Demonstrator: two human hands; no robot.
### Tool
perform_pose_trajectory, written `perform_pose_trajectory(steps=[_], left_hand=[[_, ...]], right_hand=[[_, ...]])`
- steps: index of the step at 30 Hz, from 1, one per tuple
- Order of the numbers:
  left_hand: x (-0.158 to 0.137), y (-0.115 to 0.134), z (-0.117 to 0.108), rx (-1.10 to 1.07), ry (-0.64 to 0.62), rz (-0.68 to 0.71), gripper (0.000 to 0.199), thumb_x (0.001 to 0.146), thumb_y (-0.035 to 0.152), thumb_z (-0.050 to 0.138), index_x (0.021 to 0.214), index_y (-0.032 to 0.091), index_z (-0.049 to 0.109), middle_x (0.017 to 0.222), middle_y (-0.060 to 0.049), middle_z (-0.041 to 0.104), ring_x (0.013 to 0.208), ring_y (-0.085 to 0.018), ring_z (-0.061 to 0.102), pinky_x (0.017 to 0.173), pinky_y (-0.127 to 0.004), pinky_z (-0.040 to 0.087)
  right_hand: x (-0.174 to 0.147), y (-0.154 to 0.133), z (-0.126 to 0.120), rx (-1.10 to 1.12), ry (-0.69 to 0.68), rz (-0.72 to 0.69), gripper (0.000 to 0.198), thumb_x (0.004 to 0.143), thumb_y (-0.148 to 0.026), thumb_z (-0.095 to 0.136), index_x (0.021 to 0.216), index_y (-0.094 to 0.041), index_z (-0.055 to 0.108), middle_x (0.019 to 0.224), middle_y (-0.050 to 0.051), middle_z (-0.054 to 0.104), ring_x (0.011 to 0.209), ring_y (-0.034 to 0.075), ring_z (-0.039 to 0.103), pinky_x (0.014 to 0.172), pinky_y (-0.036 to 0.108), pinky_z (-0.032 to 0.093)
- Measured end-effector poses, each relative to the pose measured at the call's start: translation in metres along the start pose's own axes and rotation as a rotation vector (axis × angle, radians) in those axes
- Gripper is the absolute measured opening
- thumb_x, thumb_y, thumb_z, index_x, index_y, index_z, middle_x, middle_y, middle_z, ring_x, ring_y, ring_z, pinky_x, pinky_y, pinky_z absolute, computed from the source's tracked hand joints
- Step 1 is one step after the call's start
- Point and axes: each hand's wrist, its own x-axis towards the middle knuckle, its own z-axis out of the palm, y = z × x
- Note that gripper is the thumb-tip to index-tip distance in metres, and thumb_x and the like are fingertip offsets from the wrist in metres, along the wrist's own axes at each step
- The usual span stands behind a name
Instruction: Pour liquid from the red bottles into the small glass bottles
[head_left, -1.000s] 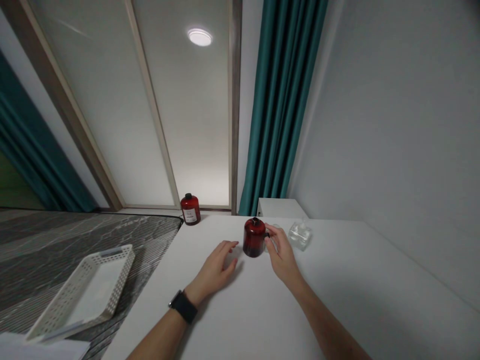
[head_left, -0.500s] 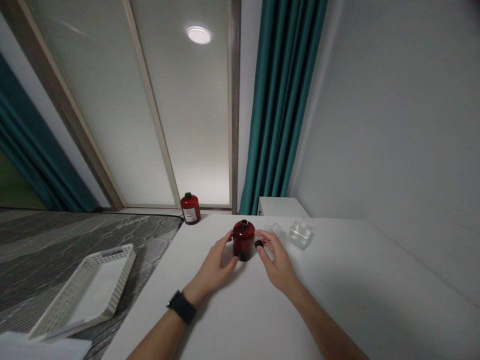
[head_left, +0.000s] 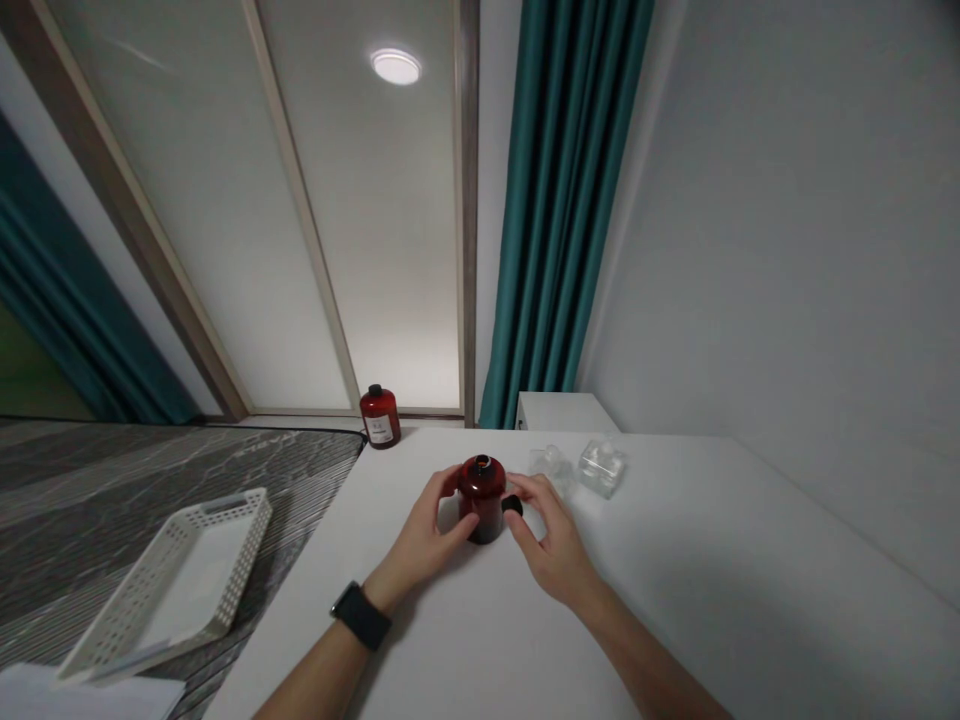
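In front of me on the white table (head_left: 480, 640) is a dark red, see-through bottle (head_left: 482, 497) with an uncovered mouth at its top. My left hand (head_left: 429, 532), with a black watch on its wrist, curls around the bottle's left side, thumb at the front. A small black cap (head_left: 512, 504) is between the thumb and fingers of my right hand (head_left: 551, 540), close against the bottle's right side. Behind the right hand lie clear plastic pieces (head_left: 552, 466) and a clear, crinkled packet (head_left: 601, 468).
A second red bottle (head_left: 380, 417), with a white label and black cap, stands at the table's far left corner. Left of the table is a white perforated basket (head_left: 251, 550) on a grey striped surface. A white cabinet (head_left: 566, 412) sits behind the table's back edge.
The red bottle has come slightly nearer to me, and its mouth tips a little more into view. Both hands moved with it; the cap is still in my right hand.
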Motion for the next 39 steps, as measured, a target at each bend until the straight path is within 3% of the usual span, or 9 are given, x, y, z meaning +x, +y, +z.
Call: perform_pose_trajectory(steps=[3, 6, 9, 12, 18, 24, 32, 39], left_hand=[[-0.003, 0.003, 0.0, 0.016, 0.0, -0.001, 0.059, 0.086, 0.021, 0.066, 0.141, 0.021, 0.044, 0.141, -0.014, 0.053, 0.125, -0.029, 0.056, 0.11, -0.052, 0.042], [-0.005, 0.005, -0.001, 0.024, -0.057, 0.01, 0.062, 0.086, 0.025, 0.069, 0.142, 0.021, 0.042, 0.143, -0.014, 0.052, 0.127, -0.031, 0.054, 0.112, -0.054, 0.04], [-0.007, 0.007, -0.001, 0.043, -0.101, 0.03, 0.062, 0.086, 0.026, 0.069, 0.142, 0.022, 0.043, 0.143, -0.014, 0.053, 0.128, -0.032, 0.053, 0.112, -0.054, 0.039], [-0.009, 0.009, 0.0, 0.066, -0.137, 0.065, 0.06, 0.087, 0.026, 0.068, 0.142, 0.023, 0.044, 0.142, -0.014, 0.055, 0.128, -0.032, 0.053, 0.111, -0.054, 0.04], [-0.012, 0.017, 0.006, 0.083, -0.181, 0.103, 0.061, 0.085, 0.024, 0.069, 0.141, 0.024, 0.043, 0.138, -0.012, 0.056, 0.124, -0.031, 0.054, 0.108, -0.051, 0.042], [-0.013, 0.018, 0.011, 0.067, -0.18, 0.099, 0.061, 0.085, 0.024, 0.068, 0.14, 0.023, 0.042, 0.136, -0.012, 0.056, 0.122, -0.03, 0.054, 0.108, -0.05, 0.042], [-0.013, 0.017, 0.011, 0.062, -0.175, 0.095, 0.061, 0.087, 0.027, 0.068, 0.141, 0.021, 0.041, 0.139, -0.014, 0.054, 0.126, -0.032, 0.052, 0.11, -0.052, 0.041], [-0.014, 0.016, 0.012, 0.066, -0.176, 0.093, 0.061, 0.086, 0.024, 0.067, 0.141, 0.021, 0.041, 0.139, -0.014, 0.053, 0.126, -0.031, 0.052, 0.11, -0.052, 0.041]], right_hand=[[0.0, -0.005, 0.001, 0.018, -0.007, -0.004, 0.034, 0.097, -0.024, 0.054, 0.131, -0.028, 0.055, 0.106, 0.005, 0.06, 0.096, 0.02, 0.061, 0.087, 0.034, 0.054], [0.0, -0.006, 0.002, 0.018, 0.003, -0.023, 0.02, 0.098, -0.028, 0.054, 0.115, -0.026, 0.064, 0.096, 0.003, 0.06, 0.087, 0.019, 0.06, 0.078, 0.031, 0.051], [0.001, -0.001, 0.0, 0.034, 0.08, -0.029, 0.015, 0.098, -0.035, 0.055, 0.098, -0.025, 0.066, 0.083, 0.001, 0.059, 0.077, 0.018, 0.058, 0.071, 0.029, 0.048], [0.004, 0.007, -0.004, 0.063, 0.174, 0.018, 0.017, 0.098, -0.037, 0.054, 0.094, -0.024, 0.064, 0.079, 0.0, 0.059, 0.073, 0.017, 0.057, 0.068, 0.028, 0.046], [0.007, 0.006, -0.007, 0.003, 0.271, 0.028, 0.02, 0.101, -0.028, 0.046, 0.105, -0.026, 0.066, 0.094, 0.003, 0.062, 0.089, 0.019, 0.06, 0.081, 0.032, 0.047], [0.004, -0.004, 0.0, 0.044, 0.327, -0.022, 0.013, 0.096, -0.021, 0.056, 0.104, -0.027, 0.064, 0.101, 0.004, 0.06, 0.099, 0.02, 0.059, 0.088, 0.035, 0.048], [0.001, -0.008, 0.008, 0.097, 0.216, -0.022, 0.011, 0.092, -0.02, 0.063, 0.099, -0.028, 0.062, 0.102, 0.005, 0.067, 0.102, 0.023, 0.061, 0.091, 0.041, 0.05], [-0.001, -0.002, 0.009, 0.07, 0.225, 0.041, 0.006, 0.093, -0.023, 0.06, 0.098, -0.026, 0.063, 0.105, 0.007, 0.067, 0.103, 0.023, 0.062, 0.092, 0.042, 0.05]])
